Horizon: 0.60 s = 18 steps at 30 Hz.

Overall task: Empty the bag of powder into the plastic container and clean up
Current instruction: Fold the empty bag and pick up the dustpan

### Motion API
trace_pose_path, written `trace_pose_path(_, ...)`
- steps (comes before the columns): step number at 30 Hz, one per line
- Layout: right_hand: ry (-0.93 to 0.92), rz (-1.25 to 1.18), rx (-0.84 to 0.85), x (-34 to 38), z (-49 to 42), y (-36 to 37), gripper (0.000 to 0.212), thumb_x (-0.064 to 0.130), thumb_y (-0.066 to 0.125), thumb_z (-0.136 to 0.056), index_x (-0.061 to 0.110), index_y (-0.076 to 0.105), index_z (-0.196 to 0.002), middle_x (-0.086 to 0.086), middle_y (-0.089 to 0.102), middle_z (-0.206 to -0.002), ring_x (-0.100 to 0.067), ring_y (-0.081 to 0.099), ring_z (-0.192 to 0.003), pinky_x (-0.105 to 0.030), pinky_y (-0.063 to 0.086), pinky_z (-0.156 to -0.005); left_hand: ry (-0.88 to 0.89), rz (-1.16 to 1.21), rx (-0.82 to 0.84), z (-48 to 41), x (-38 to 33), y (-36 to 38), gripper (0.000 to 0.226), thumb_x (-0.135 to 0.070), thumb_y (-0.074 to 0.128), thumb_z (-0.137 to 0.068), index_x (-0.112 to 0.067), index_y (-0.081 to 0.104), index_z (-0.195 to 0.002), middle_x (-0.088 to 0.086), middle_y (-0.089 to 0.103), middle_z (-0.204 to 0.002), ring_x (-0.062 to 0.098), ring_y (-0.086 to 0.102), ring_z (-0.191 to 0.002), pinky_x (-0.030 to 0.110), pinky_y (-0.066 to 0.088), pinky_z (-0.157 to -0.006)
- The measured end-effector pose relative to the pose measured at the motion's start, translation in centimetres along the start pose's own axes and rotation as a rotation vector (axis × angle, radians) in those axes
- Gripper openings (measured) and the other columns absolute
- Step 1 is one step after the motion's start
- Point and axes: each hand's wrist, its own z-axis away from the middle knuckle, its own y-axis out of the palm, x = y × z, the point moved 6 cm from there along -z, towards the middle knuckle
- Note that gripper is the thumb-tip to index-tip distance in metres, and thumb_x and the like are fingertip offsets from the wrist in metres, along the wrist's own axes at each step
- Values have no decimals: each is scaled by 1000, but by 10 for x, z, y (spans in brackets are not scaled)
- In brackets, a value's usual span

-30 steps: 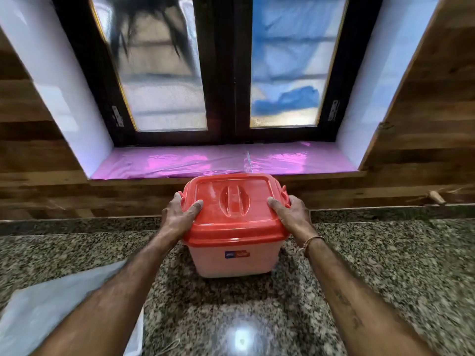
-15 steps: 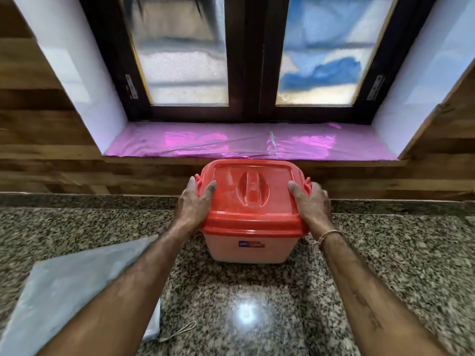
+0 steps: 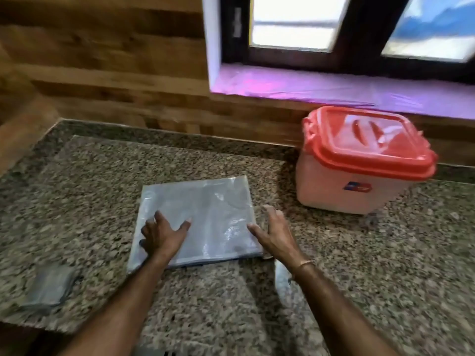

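Observation:
A flat, see-through plastic bag point(image 3: 203, 214) lies on the granite counter point(image 3: 372, 265) in front of me. My left hand point(image 3: 162, 233) rests flat on the bag's near left part, fingers spread. My right hand point(image 3: 273, 231) sits at the bag's right edge with its thumb on the plastic and its fingers on the counter. The plastic container point(image 3: 341, 186), pale with its red lid point(image 3: 370, 142) shut on top, stands to the right, against the wooden wall under the window. Neither hand touches it.
A small grey patch point(image 3: 48, 286) lies near the counter's left front edge. Behind the container a window sill with pink film point(image 3: 334, 86) runs along the wall. The wooden wall point(image 3: 102, 60) bounds the counter at the back and left.
Both hands have let go of the red lid and moved left onto the flat bag. The view has swung left, so the container now stands at the right.

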Motion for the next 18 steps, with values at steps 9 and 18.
trace_pose_path(9,428,-170,51,-32,-5,77,45,27,82,-82,1,69,-117,-16,73,-110,-31,69,-95,-43,58,-87,-73,94,26,-31,102,-32,91,-41,88,-71,-5,41,-141,23,55,-138,44,56,-124,50,49,-100)
trace_pose_path(18,708,-1440,-73,-14,46,114,20,36,60,-99,18,65,-107,-9,69,-105,-24,66,-94,-42,55,-82,-43,564,390,-1,99,8,53,-11,85,-81,-7,57,-125,4,67,-117,23,64,-108,32,52,-91)
